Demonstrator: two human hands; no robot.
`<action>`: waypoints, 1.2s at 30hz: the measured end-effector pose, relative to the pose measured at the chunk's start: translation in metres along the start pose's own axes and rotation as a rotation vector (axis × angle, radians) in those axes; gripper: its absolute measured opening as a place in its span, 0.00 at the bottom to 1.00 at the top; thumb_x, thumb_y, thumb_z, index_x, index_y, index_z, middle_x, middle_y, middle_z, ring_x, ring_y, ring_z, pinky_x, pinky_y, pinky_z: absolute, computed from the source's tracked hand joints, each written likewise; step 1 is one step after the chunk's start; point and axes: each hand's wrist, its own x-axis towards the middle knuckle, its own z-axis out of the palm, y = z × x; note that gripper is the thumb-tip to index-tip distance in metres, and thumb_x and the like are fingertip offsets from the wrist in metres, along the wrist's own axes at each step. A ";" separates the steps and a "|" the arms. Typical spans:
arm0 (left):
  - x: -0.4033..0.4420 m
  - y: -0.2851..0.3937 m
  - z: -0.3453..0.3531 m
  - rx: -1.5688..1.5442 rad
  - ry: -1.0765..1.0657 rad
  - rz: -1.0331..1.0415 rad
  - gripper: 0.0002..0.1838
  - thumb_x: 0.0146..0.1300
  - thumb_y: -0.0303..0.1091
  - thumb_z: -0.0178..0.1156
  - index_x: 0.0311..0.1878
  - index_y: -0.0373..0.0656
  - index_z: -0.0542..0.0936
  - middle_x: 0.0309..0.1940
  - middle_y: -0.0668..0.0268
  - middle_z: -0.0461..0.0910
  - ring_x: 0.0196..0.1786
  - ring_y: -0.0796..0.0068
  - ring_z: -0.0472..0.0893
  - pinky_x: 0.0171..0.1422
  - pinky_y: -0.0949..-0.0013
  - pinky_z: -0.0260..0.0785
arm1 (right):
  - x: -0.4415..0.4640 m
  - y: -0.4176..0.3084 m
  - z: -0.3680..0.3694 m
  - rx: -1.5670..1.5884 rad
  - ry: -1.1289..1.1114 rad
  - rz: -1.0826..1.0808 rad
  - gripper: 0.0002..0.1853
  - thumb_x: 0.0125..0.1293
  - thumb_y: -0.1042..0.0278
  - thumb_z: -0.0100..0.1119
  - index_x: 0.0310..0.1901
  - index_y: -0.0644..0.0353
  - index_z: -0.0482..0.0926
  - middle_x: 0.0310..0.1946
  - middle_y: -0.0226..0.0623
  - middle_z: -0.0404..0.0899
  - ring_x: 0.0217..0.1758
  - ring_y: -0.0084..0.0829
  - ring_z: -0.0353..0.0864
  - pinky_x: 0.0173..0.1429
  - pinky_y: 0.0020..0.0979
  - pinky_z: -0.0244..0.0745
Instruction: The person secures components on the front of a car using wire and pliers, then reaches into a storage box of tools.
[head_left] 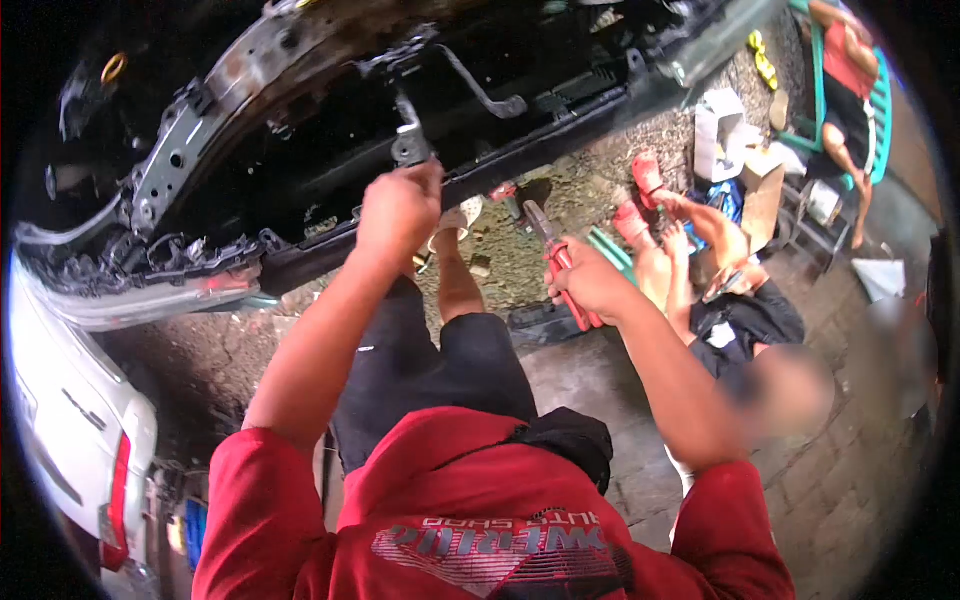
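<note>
My left hand (400, 205) is closed around the lower end of a grey metal bracket (408, 147) with a round hole, at the edge of the car's open front end (330, 240). Whether the bracket is fixed to the car I cannot tell. My right hand (597, 283) grips red-handled pliers (560, 262), their jaws pointing up and left, apart from the car. Above the bracket, a curved metal rod (485, 88) shows against the dark bay.
A person (745, 320) in dark clothes sits low at my right, close to my right arm. Another sits on a green chair (880, 115) farther off. A white box (718, 135) and cardboard (765, 195) lie between them. A white car (85, 420) stands at left.
</note>
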 end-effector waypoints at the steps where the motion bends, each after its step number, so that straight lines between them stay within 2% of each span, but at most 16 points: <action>1: 0.010 0.001 -0.004 0.064 -0.015 -0.072 0.14 0.71 0.45 0.65 0.44 0.44 0.88 0.38 0.46 0.87 0.45 0.40 0.86 0.50 0.49 0.80 | 0.004 0.008 0.008 0.006 0.011 -0.020 0.23 0.63 0.85 0.56 0.60 0.61 0.73 0.42 0.37 0.79 0.40 0.31 0.84 0.44 0.33 0.83; 3: 0.016 -0.007 -0.010 0.148 -0.036 -0.131 0.15 0.71 0.46 0.66 0.43 0.42 0.88 0.38 0.44 0.86 0.46 0.40 0.85 0.50 0.50 0.81 | 0.030 0.040 0.014 -0.106 0.036 -0.118 0.23 0.63 0.84 0.56 0.60 0.59 0.73 0.41 0.35 0.79 0.41 0.30 0.83 0.45 0.34 0.82; 5: 0.015 -0.020 -0.008 0.021 -0.136 0.160 0.17 0.69 0.44 0.69 0.48 0.39 0.88 0.36 0.45 0.88 0.45 0.49 0.90 0.50 0.56 0.81 | 0.026 0.034 0.025 -0.068 0.036 -0.117 0.23 0.63 0.84 0.56 0.60 0.59 0.73 0.42 0.36 0.80 0.42 0.30 0.83 0.46 0.35 0.82; 6: 0.014 -0.018 -0.009 0.043 -0.140 0.174 0.17 0.69 0.44 0.69 0.48 0.39 0.88 0.36 0.45 0.88 0.45 0.49 0.90 0.50 0.56 0.81 | 0.028 0.029 0.032 -0.051 0.039 -0.111 0.23 0.63 0.84 0.55 0.60 0.60 0.73 0.44 0.36 0.81 0.43 0.30 0.83 0.47 0.36 0.82; 9: 0.003 -0.012 -0.009 -0.208 -0.165 0.060 0.16 0.70 0.40 0.69 0.53 0.39 0.89 0.35 0.59 0.91 0.42 0.77 0.89 0.51 0.65 0.79 | 0.045 0.032 0.046 0.055 -0.019 -0.211 0.26 0.62 0.86 0.52 0.62 0.60 0.73 0.46 0.38 0.82 0.49 0.31 0.84 0.53 0.35 0.82; 12: 0.011 0.001 -0.009 -0.079 -0.275 0.068 0.16 0.70 0.39 0.69 0.54 0.39 0.88 0.39 0.58 0.91 0.41 0.73 0.89 0.50 0.65 0.79 | 0.061 0.035 0.057 0.259 -0.162 -0.226 0.27 0.61 0.89 0.52 0.63 0.61 0.74 0.47 0.37 0.83 0.52 0.31 0.84 0.58 0.34 0.80; 13: 0.023 -0.012 0.002 -0.153 -0.183 0.195 0.14 0.71 0.39 0.68 0.52 0.38 0.88 0.36 0.58 0.90 0.36 0.72 0.86 0.46 0.64 0.77 | 0.069 0.038 0.063 0.242 -0.171 -0.284 0.24 0.62 0.85 0.54 0.61 0.60 0.76 0.44 0.37 0.84 0.48 0.32 0.84 0.52 0.37 0.80; 14: 0.028 -0.029 0.006 -0.139 -0.185 0.197 0.14 0.71 0.39 0.68 0.52 0.38 0.88 0.36 0.58 0.90 0.36 0.72 0.86 0.46 0.64 0.77 | 0.076 0.041 0.069 0.223 -0.180 -0.341 0.22 0.63 0.82 0.56 0.60 0.59 0.77 0.42 0.37 0.84 0.45 0.33 0.84 0.46 0.39 0.80; 17: 0.027 -0.003 -0.004 -0.035 -0.052 0.090 0.13 0.71 0.39 0.68 0.42 0.36 0.85 0.28 0.61 0.84 0.29 0.69 0.77 0.39 0.59 0.71 | 0.076 0.033 0.075 0.389 -0.328 -0.300 0.23 0.66 0.84 0.51 0.62 0.59 0.76 0.45 0.36 0.84 0.47 0.31 0.84 0.47 0.38 0.81; 22: 0.044 -0.007 -0.001 -0.039 -0.047 0.051 0.14 0.70 0.41 0.69 0.40 0.37 0.85 0.28 0.61 0.83 0.30 0.70 0.77 0.38 0.59 0.71 | 0.085 0.022 0.077 0.491 -0.461 -0.352 0.22 0.69 0.84 0.50 0.63 0.58 0.75 0.48 0.36 0.83 0.49 0.31 0.83 0.48 0.36 0.84; 24: 0.047 -0.007 -0.002 -0.017 -0.071 0.019 0.15 0.70 0.42 0.69 0.39 0.38 0.85 0.27 0.61 0.83 0.30 0.70 0.77 0.38 0.59 0.71 | 0.083 0.010 0.073 0.597 -0.540 -0.216 0.25 0.65 0.85 0.52 0.65 0.62 0.74 0.56 0.38 0.84 0.58 0.34 0.87 0.57 0.33 0.85; 25: 0.048 -0.006 -0.002 -0.060 -0.095 -0.057 0.15 0.71 0.43 0.69 0.39 0.38 0.85 0.27 0.61 0.82 0.30 0.70 0.77 0.38 0.59 0.71 | 0.087 0.009 0.074 0.683 -0.623 -0.235 0.28 0.65 0.84 0.48 0.68 0.65 0.72 0.62 0.46 0.82 0.66 0.42 0.84 0.65 0.39 0.85; 29: 0.057 -0.012 -0.006 -0.023 -0.182 -0.116 0.18 0.72 0.46 0.67 0.39 0.37 0.84 0.27 0.63 0.81 0.30 0.70 0.77 0.38 0.59 0.70 | 0.087 -0.006 0.082 0.910 -0.842 -0.237 0.33 0.63 0.86 0.45 0.73 0.70 0.67 0.67 0.57 0.77 0.72 0.50 0.79 0.72 0.48 0.81; 30: 0.060 -0.013 -0.009 -0.017 -0.185 -0.118 0.18 0.72 0.46 0.67 0.39 0.37 0.84 0.27 0.63 0.81 0.30 0.70 0.77 0.38 0.59 0.70 | 0.090 -0.007 0.086 0.915 -0.845 -0.236 0.33 0.63 0.86 0.45 0.73 0.70 0.67 0.67 0.57 0.77 0.72 0.50 0.79 0.72 0.48 0.81; 32: 0.065 -0.013 -0.016 0.104 -0.297 0.109 0.19 0.74 0.47 0.66 0.40 0.37 0.85 0.28 0.62 0.83 0.32 0.71 0.79 0.39 0.60 0.72 | 0.093 -0.009 0.093 0.973 -0.839 -0.227 0.30 0.67 0.84 0.49 0.72 0.69 0.68 0.67 0.56 0.77 0.71 0.50 0.80 0.73 0.48 0.79; 36: 0.069 -0.013 -0.027 0.074 -0.383 0.149 0.19 0.74 0.48 0.65 0.42 0.38 0.86 0.30 0.61 0.85 0.35 0.70 0.82 0.43 0.61 0.75 | 0.090 -0.009 0.089 0.950 -0.805 -0.213 0.27 0.72 0.78 0.54 0.73 0.66 0.68 0.68 0.55 0.77 0.73 0.49 0.79 0.74 0.49 0.78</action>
